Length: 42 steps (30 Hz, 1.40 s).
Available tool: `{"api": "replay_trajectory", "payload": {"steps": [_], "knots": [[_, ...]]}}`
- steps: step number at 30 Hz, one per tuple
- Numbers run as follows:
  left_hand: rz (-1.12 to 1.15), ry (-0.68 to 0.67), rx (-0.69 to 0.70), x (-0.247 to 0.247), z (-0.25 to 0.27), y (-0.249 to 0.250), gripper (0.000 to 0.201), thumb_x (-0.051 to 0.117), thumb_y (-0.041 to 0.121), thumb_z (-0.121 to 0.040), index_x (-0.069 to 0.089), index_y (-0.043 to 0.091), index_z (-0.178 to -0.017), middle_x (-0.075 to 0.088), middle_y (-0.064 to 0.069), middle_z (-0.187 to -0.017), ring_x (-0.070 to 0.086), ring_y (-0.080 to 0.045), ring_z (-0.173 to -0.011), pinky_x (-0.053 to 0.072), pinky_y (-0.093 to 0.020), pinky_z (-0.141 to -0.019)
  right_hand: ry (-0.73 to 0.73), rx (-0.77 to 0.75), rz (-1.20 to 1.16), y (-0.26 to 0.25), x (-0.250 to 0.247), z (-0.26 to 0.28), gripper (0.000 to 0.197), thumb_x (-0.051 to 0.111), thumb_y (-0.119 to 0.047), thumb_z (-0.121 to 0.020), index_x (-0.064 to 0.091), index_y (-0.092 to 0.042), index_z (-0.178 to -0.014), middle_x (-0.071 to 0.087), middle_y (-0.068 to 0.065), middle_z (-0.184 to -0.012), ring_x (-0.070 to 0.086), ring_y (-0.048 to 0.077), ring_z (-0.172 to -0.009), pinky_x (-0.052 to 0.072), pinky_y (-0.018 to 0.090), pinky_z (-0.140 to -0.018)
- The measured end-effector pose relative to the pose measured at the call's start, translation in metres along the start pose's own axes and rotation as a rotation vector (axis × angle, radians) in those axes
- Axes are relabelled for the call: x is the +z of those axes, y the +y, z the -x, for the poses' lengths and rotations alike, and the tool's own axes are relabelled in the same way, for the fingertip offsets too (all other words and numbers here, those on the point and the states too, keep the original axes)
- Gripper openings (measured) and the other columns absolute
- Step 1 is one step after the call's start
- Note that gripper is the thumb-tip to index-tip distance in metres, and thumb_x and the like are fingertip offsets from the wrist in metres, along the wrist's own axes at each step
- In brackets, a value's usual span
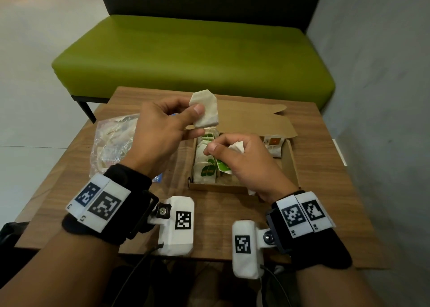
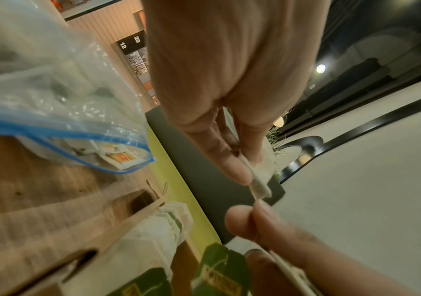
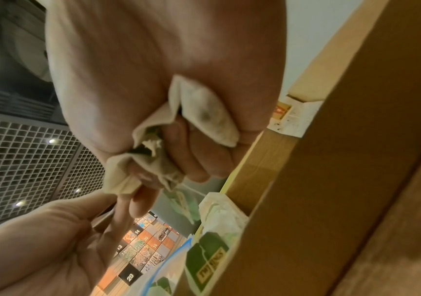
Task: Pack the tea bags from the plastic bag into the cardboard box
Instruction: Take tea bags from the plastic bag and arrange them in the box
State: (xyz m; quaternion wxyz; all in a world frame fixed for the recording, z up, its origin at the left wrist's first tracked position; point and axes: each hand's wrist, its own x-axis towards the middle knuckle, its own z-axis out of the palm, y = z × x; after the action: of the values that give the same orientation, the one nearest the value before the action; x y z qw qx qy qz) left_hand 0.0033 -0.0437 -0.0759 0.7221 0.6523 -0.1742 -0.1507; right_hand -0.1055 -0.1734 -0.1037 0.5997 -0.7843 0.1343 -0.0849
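left hand (image 1: 162, 130) holds one tea bag (image 1: 206, 110) pinched between thumb and fingers, raised above the cardboard box (image 1: 289, 165). right hand (image 1: 244, 160) is curled around a crumpled tea bag (image 1: 237, 148), thumb and forefinger pinching a string over the box. the box sits open near the middle of the wooden table (image 1: 325, 144), a row of green-tagged tea bags (image 1: 206, 167) standing along its left side. plastic bag (image 1: 111, 139) lies toward the table's left edge, with packets inside.
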Motion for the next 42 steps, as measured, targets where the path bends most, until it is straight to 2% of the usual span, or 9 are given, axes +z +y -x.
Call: {"api": "replay_trajectory", "payload": {"steps": [6, 11, 14, 19, 23, 29, 32, 37, 42], "knots": [[-0.200, 0.019, 0.089, -0.002, 0.000, -0.006, 0.002, 0.077, 0.011, -0.085, 0.076, 0.009, -0.086, 0.077, -0.007, -0.086, 0.074, -0.022, -0.080, 0.062, -0.041, -0.078, -0.029, -0.012, 0.080, -0.004, 0.003, 0.001, 0.017, 0.071, -0.032, -0.094, 0.077, -0.019, -0.085, 0.076, 0.003, -0.091, 0.070, 0.023, -0.093, 0.055, 0.045, -0.087], [-0.498, -0.227, 0.157, -0.003, 0.004, -0.007, 0.006, 0.074, 0.014, -0.087, 0.074, 0.020, -0.086, 0.076, 0.001, -0.081, 0.073, -0.019, -0.079, 0.060, -0.044, -0.076, 0.044, -0.077, 0.126, -0.010, -0.003, 0.000, 0.012, 0.071, -0.030, -0.093, 0.078, -0.024, -0.085, 0.076, -0.005, -0.091, 0.069, 0.016, -0.090, 0.056, 0.043, -0.086], [-0.491, -0.339, 0.113, -0.004, 0.007, -0.003, 0.012, 0.069, 0.024, -0.087, 0.067, 0.013, -0.091, 0.072, -0.016, -0.089, 0.068, -0.036, -0.087, 0.055, -0.056, -0.082, 0.078, -0.111, 0.119, -0.011, -0.007, 0.001, 0.015, 0.070, -0.029, -0.094, 0.077, -0.023, -0.083, 0.076, -0.003, -0.086, 0.069, 0.018, -0.087, 0.056, 0.044, -0.082], [-0.325, -0.466, -0.012, -0.006, 0.010, 0.005, 0.020, 0.065, 0.000, -0.091, 0.060, 0.008, -0.108, 0.076, -0.012, -0.098, 0.072, -0.024, -0.093, 0.058, -0.037, -0.086, 0.069, -0.113, 0.062, -0.008, -0.008, -0.001, 0.018, 0.067, -0.026, -0.096, 0.078, -0.023, -0.081, 0.077, -0.006, -0.087, 0.069, 0.012, -0.091, 0.051, 0.047, -0.097], [-0.352, -0.517, -0.023, -0.009, 0.010, 0.006, 0.028, 0.071, 0.002, -0.084, 0.061, 0.010, -0.109, 0.077, -0.005, -0.091, 0.072, -0.014, -0.082, 0.057, -0.027, -0.068, 0.084, -0.089, -0.041, -0.008, -0.012, 0.000, 0.022, 0.066, -0.023, -0.097, 0.076, -0.016, -0.079, 0.073, -0.010, -0.077, 0.062, 0.001, -0.075, 0.046, 0.030, -0.078], [-0.597, -0.534, 0.101, -0.010, 0.008, 0.004, 0.023, 0.071, 0.044, -0.082, 0.068, 0.029, -0.099, 0.068, -0.020, -0.091, 0.065, -0.043, -0.088, 0.053, -0.061, -0.080, 0.043, -0.064, 0.005, -0.010, -0.016, 0.002, 0.019, 0.070, -0.025, -0.094, 0.075, -0.018, -0.077, 0.076, -0.012, -0.079, 0.063, -0.006, -0.079, 0.047, 0.035, -0.088], [-0.653, -0.519, 0.138, -0.012, 0.007, 0.004, 0.008, 0.070, 0.032, -0.090, 0.071, 0.027, -0.096, 0.072, -0.004, -0.087, 0.067, -0.034, -0.085, 0.054, -0.057, -0.077, 0.023, 0.006, 0.190, -0.010, -0.018, 0.005, 0.021, 0.076, -0.041, -0.087, 0.071, -0.025, -0.074, 0.076, -0.008, -0.094, 0.062, 0.000, -0.097, 0.048, 0.026, -0.083], [-0.621, -0.455, 0.108, -0.017, 0.003, 0.001, 0.017, 0.058, 0.011, -0.098, 0.066, 0.026, -0.100, 0.068, 0.011, -0.083, 0.063, -0.003, -0.076, 0.049, -0.025, -0.072, -0.039, 0.055, 0.306, -0.008, -0.016, 0.004, 0.018, 0.077, -0.039, -0.087, 0.073, -0.024, -0.077, 0.074, 0.000, -0.076, 0.069, 0.016, -0.070, 0.056, 0.038, -0.066], [-0.617, -0.426, 0.031, -0.020, 0.001, -0.004, 0.027, 0.057, 0.008, -0.097, 0.056, 0.027, -0.116, 0.072, 0.005, -0.090, 0.068, -0.010, -0.081, 0.056, -0.039, -0.081, 0.100, -0.033, 0.168, -0.006, -0.020, 0.002, 0.018, 0.072, -0.029, -0.092, 0.072, -0.024, -0.075, 0.067, -0.011, -0.065, 0.054, 0.001, -0.057, 0.045, 0.025, -0.058]]}}
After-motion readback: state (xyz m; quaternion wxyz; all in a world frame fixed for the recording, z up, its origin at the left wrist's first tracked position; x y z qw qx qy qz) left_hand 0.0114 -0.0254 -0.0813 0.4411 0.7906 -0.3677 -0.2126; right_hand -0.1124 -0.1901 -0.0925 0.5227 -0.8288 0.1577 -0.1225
